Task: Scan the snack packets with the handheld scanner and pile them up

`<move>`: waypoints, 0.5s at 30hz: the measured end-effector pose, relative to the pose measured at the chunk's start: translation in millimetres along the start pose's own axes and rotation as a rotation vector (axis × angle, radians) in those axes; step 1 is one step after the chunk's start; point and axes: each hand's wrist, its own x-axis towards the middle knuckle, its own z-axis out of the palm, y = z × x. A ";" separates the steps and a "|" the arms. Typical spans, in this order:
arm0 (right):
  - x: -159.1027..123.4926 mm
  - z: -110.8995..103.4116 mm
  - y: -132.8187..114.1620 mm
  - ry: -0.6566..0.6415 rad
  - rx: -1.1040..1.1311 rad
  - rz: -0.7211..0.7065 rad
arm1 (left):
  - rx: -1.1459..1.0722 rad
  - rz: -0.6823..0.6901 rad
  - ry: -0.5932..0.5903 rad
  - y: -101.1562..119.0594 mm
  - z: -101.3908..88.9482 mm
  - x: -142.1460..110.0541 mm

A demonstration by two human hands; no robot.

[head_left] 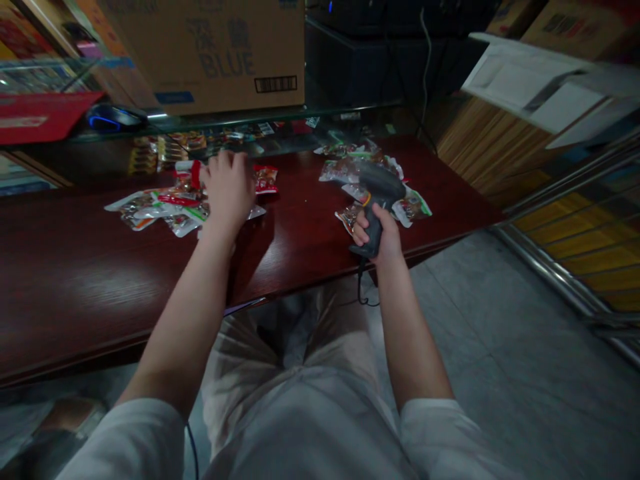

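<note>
My right hand (376, 235) is closed around the handle of a dark barcode scanner (376, 190), whose head points over a pile of snack packets (410, 203) on the right of the dark red counter (75, 280). The scanner's cable hangs down past the counter edge. My left hand (227, 190) reaches over a second pile of snack packets (165, 207) to the left, fingers curled down onto them; what it grips is hidden under the hand.
A cardboard box (215, 53) marked BLUE stands on a glass shelf behind the counter, with a computer mouse (113, 119) at its left. A white printer (545, 83) sits at the upper right. Grey floor tiles and metal rails (575, 293) lie to the right.
</note>
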 end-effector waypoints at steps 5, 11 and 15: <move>-2.8 -0.1 -5.5 0.024 -0.015 -0.004 | -0.195 0.288 -0.307 64.4 25.5 -17.2; -5.1 -1.2 -8.3 0.013 0.017 -0.030 | -0.278 0.288 -0.548 125.3 56.4 -19.0; -5.5 -2.9 -9.6 0.038 0.042 -0.022 | -0.311 0.291 -0.634 129.1 67.2 -9.9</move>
